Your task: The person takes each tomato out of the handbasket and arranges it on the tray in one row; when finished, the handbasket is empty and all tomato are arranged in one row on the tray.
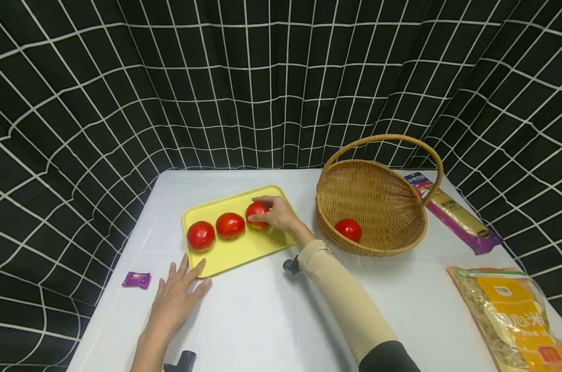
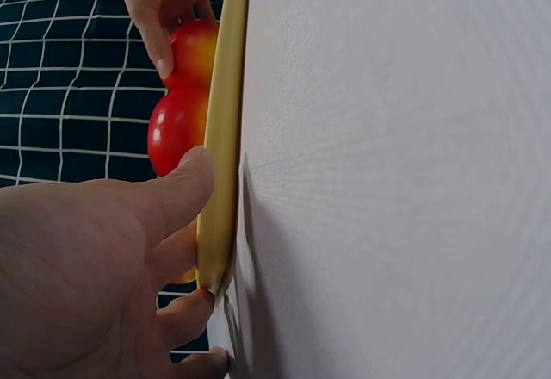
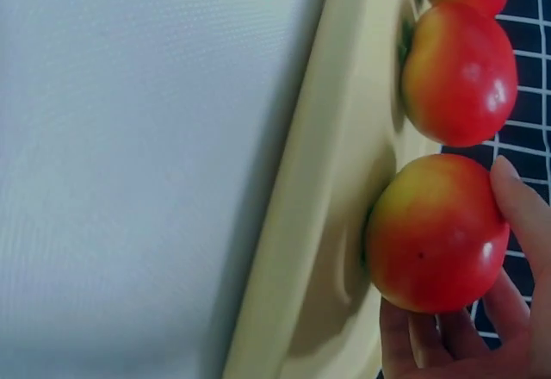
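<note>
Three red tomatoes lie in a row in a shallow yellow tray: a left tomato, a middle tomato and a right tomato. My right hand grips the right tomato, thumb on one side and fingers round the other. In the right wrist view that tomato shows yellow patches and seems to sit on the tray. My left hand lies at the tray's near left corner, fingers spread. The left wrist view shows its thumb and fingertips touching the tray's rim.
On the right stands a wicker basket with a tall handle, holding another tomato. Beyond it lies a purple and gold packet; nearer is an orange and clear food bag. A small purple wrapped piece lies left of my left hand.
</note>
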The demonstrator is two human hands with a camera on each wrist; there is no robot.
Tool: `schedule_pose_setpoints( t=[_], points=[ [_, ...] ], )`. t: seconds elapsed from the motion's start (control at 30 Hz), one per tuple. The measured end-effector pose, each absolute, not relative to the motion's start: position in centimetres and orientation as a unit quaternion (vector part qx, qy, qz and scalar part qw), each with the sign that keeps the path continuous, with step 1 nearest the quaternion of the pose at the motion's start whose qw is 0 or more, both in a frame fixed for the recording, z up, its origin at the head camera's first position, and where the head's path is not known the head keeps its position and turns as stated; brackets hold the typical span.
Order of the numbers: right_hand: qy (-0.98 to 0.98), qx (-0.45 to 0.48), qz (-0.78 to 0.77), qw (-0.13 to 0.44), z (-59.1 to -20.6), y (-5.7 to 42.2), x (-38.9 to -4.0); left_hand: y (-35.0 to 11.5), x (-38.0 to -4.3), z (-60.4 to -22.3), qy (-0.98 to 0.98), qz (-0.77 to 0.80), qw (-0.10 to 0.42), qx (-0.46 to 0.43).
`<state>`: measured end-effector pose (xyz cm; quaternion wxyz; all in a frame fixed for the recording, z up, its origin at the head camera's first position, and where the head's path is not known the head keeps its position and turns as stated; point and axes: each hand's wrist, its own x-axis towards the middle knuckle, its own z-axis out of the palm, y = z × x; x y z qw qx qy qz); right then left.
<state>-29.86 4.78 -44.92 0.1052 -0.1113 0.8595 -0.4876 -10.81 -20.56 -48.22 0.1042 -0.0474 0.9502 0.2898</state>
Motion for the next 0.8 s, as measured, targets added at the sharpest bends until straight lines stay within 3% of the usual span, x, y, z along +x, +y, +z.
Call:
schedule_pose_setpoints(
  t=[0.8],
  points=[
    [0.858,-0.093,-0.491,0.121,-45.21,4.25,-30.1,-20.33,-10.75,-47.98,0.951,0.287,0.106,-0.051]
  ],
)
